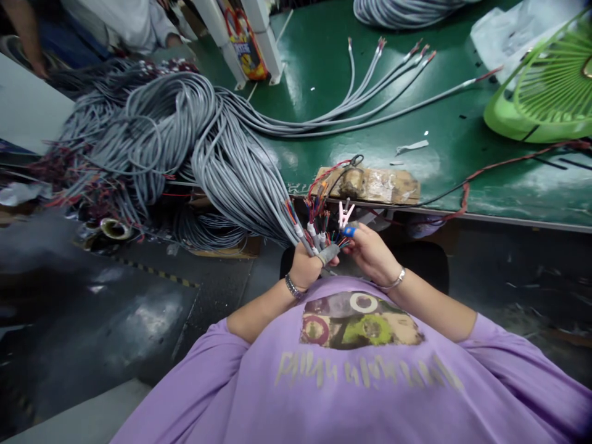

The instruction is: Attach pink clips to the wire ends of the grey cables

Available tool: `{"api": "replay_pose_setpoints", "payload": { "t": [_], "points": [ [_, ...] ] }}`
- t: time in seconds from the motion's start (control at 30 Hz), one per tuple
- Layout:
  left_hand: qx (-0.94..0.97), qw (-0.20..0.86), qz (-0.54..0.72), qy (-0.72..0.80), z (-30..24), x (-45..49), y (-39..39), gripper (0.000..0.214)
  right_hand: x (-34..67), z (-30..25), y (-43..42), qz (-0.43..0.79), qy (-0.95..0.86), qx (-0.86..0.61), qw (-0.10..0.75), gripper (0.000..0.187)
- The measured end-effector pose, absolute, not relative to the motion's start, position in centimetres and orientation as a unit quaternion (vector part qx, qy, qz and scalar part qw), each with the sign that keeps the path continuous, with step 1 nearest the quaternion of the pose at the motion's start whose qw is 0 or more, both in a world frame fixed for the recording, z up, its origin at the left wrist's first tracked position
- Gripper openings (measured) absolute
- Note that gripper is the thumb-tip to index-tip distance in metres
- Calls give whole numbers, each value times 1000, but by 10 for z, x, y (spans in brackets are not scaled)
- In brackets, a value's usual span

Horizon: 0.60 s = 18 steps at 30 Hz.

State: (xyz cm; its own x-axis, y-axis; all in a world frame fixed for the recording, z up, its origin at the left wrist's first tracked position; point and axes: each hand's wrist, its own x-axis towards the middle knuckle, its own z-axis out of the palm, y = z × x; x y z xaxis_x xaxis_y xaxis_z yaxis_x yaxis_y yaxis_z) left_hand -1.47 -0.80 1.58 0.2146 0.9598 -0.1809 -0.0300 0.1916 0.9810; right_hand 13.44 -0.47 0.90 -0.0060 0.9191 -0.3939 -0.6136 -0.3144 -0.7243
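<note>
My left hand [306, 266] is closed around the stripped ends of several grey cables [296, 231], with a grey cot on the thumb. Coloured inner wires [319, 222] fan out above my fist. My right hand [370, 251] is pinched on those fine wire tips just to the right, a blue cot on one fingertip. A small white clip [345, 213] stands right above the fingers. The cables run up and left into a big grey bundle [185, 142]. Both hands are in front of my purple shirt, below the table's edge.
The green table [462, 142] holds several loose grey cables [370, 92], a taped brown block [374, 184] with red and black leads, a green fan [550, 92] and a plastic bag. Another person's arms [139, 24] are at top left. Dark floor lies left.
</note>
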Motion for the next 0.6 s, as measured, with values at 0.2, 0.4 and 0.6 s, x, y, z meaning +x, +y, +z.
{"api": "replay_pose_setpoints", "payload": {
  "t": [0.2, 0.4, 0.6],
  "points": [
    [449, 648, 411, 458, 23, -16, -5, 28, 158, 1, 12, 739, -87, -388, 544, 37],
    [455, 674, 390, 432, 29, -8, 5, 29, 150, 1, 28, 764, -200, -333, 514, 51],
    [452, 673, 393, 434, 27, 1, 9, 31, 136, 11, 31, 717, -283, -358, 527, 61]
  ]
}}
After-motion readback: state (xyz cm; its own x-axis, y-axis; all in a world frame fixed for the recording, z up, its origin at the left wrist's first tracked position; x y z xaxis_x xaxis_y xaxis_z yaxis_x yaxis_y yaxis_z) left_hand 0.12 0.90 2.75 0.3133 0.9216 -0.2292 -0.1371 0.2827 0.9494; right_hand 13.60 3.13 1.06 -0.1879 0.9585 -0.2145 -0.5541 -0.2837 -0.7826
